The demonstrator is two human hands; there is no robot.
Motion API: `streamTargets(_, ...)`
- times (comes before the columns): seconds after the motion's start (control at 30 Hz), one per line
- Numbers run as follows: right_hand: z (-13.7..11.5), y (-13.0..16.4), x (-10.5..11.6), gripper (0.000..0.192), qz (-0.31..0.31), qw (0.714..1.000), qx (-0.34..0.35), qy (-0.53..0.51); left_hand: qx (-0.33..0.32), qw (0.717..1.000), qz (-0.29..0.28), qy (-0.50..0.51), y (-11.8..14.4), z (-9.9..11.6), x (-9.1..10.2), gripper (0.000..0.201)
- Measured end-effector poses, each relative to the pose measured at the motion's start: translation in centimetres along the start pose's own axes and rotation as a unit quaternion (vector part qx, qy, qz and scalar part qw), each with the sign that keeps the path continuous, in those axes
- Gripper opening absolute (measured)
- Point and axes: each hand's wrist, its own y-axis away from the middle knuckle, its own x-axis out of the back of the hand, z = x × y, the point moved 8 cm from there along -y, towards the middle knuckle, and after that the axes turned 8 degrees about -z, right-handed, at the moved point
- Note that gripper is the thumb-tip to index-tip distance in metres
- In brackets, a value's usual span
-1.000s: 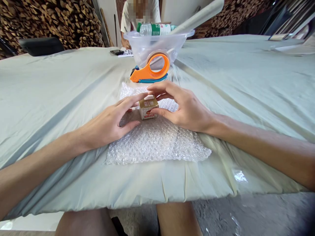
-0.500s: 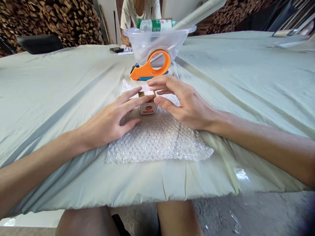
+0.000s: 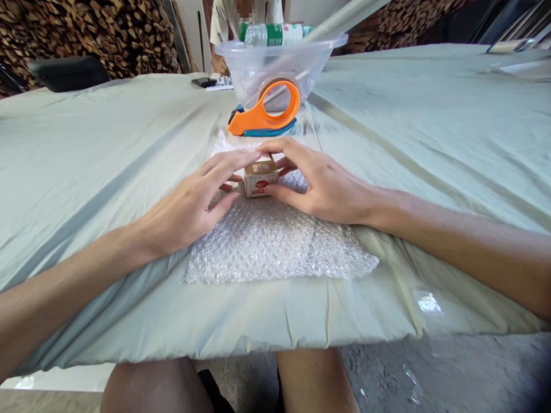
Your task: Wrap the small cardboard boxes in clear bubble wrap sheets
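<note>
A small tan box (image 3: 260, 178) with a red label stands on a sheet of bubble wrap (image 3: 275, 241) spread over the cloth-covered table (image 3: 86, 149). My left hand (image 3: 189, 203) lies on the wrap with its fingertips on the box's top and left side. My right hand (image 3: 318, 183) cups the box from the right, thumb low on its front corner and fingers over its top. Both hands hold the box between them. The box's far side is hidden by my fingers.
An orange tape dispenser (image 3: 264, 112) lies just beyond the wrap. Behind it stands a clear plastic bowl (image 3: 279, 63) holding a green-labelled bottle (image 3: 269, 34) and a paper roll. A phone (image 3: 204, 82) lies farther back, where a person in a white shirt (image 3: 224, 23) sits.
Both hands have stayed on the box. The box has turned slightly and sits a little nearer to me on the wrap. My fingers have closed in over its top.
</note>
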Motion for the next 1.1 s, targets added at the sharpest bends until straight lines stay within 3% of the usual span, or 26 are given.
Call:
streamTargets(0.13, 0.6, 0.1, -0.2, 0.058, -0.006, 1.000, -0.017, 0.006, 0.005, 1.000, 0.007, 0.012, 0.0, 0.0, 0.1, 0.068)
streamTargets(0.27, 1.0, 0.1, -0.3, 0.062, -0.011, 0.998, -0.038, 0.042, 0.015, 1.000, 0.011, 0.015, 0.0, 0.1, 0.3, 0.058)
streamTargets(0.43, 0.8, 0.1, -0.1, 0.056, -0.009, 0.999, -0.023, 0.034, 0.046, 0.999, 0.011, 0.020, 0.1, -0.1, 0.4, 0.048)
streamTargets(0.7, 0.8, 0.3, 0.2, 0.059, 0.002, 1.000, -0.015, 0.012, 0.057, 0.998, 0.026, 0.007, 0.1, -0.8, 0.2, 0.057)
streamTargets(0.83, 0.0, 0.2, -0.1, 0.059, -0.012, 1.000, 0.007, 0.022, 0.053, 0.998, 0.044, 0.010, 0.1, -0.9, 0.5, 0.051)
streamTargets(1.1, 0.4, -0.1, 0.3, 0.044, -0.001, 1.000, 0.010, -0.007, 0.074, 0.996, 0.046, 0.006, -0.2, -1.0, 0.2, 0.046)
